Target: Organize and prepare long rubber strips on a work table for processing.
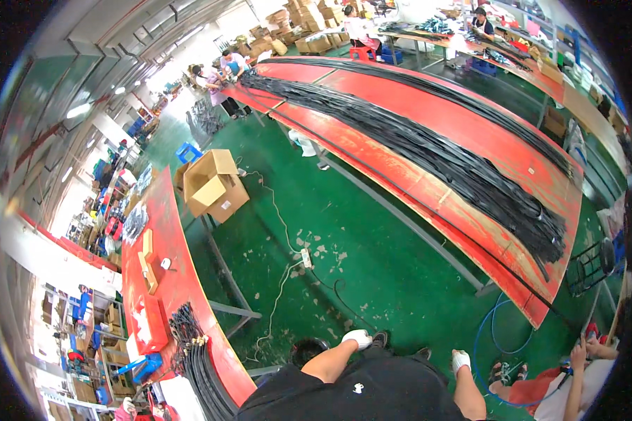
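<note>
Here both gloved hands, left hand (358,339) and right hand (461,361), hang at lower centre, seemingly clenched on nothing. Nearest, bundled black cables (196,365) lie along the red tabletop (172,231), lower left, kept straight.

Co-worker (576,382) cut off (lower right edge), far workers' hands (214,78) too small

A long table (470,140) bearing cable bundles (456,165) stood ahead right; an open carton (214,184) sat on the floor (372,259) left, beside another table (168,281).
</note>
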Available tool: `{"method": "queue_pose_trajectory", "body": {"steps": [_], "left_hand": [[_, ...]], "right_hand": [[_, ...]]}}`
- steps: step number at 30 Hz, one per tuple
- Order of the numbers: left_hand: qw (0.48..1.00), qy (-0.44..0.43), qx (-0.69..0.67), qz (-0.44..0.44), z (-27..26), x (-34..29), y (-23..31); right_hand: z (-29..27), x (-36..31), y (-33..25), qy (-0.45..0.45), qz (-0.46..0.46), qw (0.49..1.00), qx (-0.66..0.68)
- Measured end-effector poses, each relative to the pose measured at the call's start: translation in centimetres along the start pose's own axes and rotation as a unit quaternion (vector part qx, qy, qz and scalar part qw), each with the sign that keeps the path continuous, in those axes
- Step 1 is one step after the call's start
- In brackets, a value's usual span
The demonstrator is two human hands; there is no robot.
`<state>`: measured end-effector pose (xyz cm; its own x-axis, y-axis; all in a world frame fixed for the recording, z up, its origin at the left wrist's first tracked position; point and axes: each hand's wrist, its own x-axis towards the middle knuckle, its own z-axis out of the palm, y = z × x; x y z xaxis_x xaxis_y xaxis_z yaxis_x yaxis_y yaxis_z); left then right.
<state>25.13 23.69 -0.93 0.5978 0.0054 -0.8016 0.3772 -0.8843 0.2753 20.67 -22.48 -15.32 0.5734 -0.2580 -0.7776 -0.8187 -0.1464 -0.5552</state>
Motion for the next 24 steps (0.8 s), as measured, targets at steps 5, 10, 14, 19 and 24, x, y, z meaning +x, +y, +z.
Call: {"method": "queue_pose_trajectory", "body": {"steps": [5, 10, 14, 19, 24], "left_hand": [[1.000, 0.010, -0.009, -0.005, 0.5, 1.1, -0.4], [1.000, 0.014, -0.007, 0.008, -0.3, 0.7, 0.5], [0.999, 0.004, -0.004, 0.037, -0.5, 1.2, 1.6], [0.999, 0.018, 0.009, 0.026, -0.9, 0.9, 1.1], [0.999, 0.021, 0.009, 0.031, -0.8, 1.6, 0.7]], "right_hand": [[0.7, -1.3, -1.4, -0.025, 0.006, 1.000, -0.013], [1.1, -1.7, -0.1, 0.005, 0.000, 1.000, -0.029], [-1.5, 2.2, 5.7, -0.003, 0.023, 1.000, -0.001], [-0.3, -0.2, 4.3, 0.016, 0.026, 0.999, 0.010], [0.2, 1.3, 5.7, 0.010, 0.006, 1.000, -0.002]]}}
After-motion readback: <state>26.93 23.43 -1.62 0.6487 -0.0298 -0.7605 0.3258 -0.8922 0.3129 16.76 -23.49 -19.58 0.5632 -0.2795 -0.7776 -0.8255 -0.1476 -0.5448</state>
